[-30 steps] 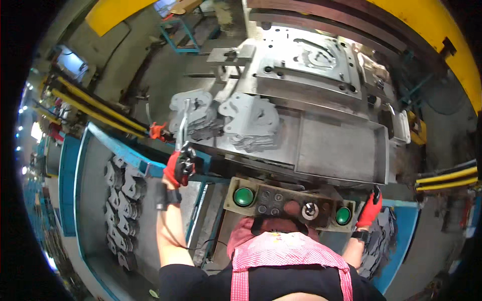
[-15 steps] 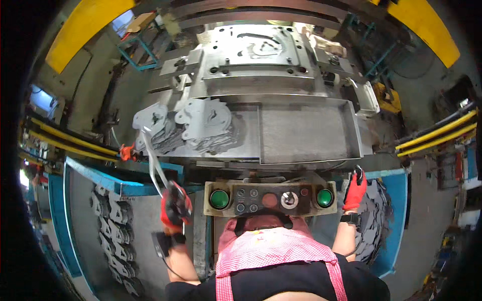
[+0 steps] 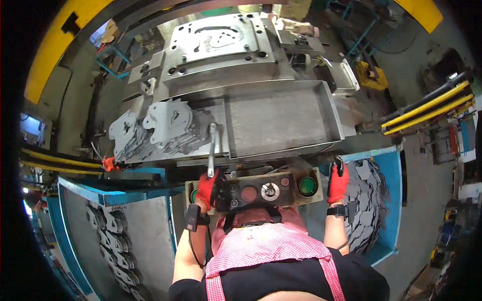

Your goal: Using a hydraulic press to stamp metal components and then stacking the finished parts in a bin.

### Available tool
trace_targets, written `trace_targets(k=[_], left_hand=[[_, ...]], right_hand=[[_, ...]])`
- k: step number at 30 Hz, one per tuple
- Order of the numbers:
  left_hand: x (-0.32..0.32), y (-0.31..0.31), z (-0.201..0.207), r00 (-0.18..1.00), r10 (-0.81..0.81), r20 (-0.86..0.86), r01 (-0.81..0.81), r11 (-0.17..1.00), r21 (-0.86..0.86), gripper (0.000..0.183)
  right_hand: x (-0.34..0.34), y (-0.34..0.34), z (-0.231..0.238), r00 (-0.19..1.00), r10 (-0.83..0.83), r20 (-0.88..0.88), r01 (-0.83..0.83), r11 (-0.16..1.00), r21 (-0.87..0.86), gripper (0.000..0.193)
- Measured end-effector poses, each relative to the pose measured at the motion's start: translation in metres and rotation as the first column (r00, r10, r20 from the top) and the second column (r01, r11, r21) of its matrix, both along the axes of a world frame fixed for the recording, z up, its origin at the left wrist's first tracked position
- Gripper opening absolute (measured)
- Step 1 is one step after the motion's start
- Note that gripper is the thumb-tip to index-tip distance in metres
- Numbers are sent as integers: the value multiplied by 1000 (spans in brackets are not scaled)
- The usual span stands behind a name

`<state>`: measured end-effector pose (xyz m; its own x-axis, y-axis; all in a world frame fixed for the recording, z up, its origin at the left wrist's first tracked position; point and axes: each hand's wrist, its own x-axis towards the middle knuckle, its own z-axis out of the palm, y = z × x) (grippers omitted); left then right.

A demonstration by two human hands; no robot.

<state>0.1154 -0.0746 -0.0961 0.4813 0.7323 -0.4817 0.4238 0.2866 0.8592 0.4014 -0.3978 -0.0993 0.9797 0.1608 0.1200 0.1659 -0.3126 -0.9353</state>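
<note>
My left hand (image 3: 206,189), in a red and black glove, is closed around the lower end of a long, slim metal tool (image 3: 213,148) with a rounded far end. The tool points away from me, over the tray edge just right of the stacked plates. Beneath that hand lies the left end of the control box (image 3: 236,189), where it partly covers a green button. My right hand (image 3: 338,183), gloved alike, is held beside the right bin with its fingers curled in. Whatever it may hold is hidden.
Flat grey cut metal plates (image 3: 169,120) lie in two stacks at left, beside a shallow metal tray (image 3: 281,113). Behind them stands a die block (image 3: 221,42) with a curved slot. A blue bin (image 3: 394,200) at right holds loose plates; another (image 3: 65,210) at left holds rows of parts.
My left hand has moved right, carrying the metal tool from the left stack to the control box. My right hand has stayed by the right bin. The whole view has turned and shifted.
</note>
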Motion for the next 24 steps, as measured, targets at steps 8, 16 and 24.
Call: trace_targets(k=[8,16,24], left_hand=[[52,4,21,993,-58,106,57,998,13,29],[54,-5,1,993,77,-91,-81,996,-36,39],[3,-34,-6,970,79,-229,41,877,478,56]], right_hand=[[-7,-20,0,998,-21,-55,15,994,-105,31],[-11,-29,-7,987,-10,-163,-4,996,-87,32],[2,-13,-9,991,91,-93,-93,996,-12,35]])
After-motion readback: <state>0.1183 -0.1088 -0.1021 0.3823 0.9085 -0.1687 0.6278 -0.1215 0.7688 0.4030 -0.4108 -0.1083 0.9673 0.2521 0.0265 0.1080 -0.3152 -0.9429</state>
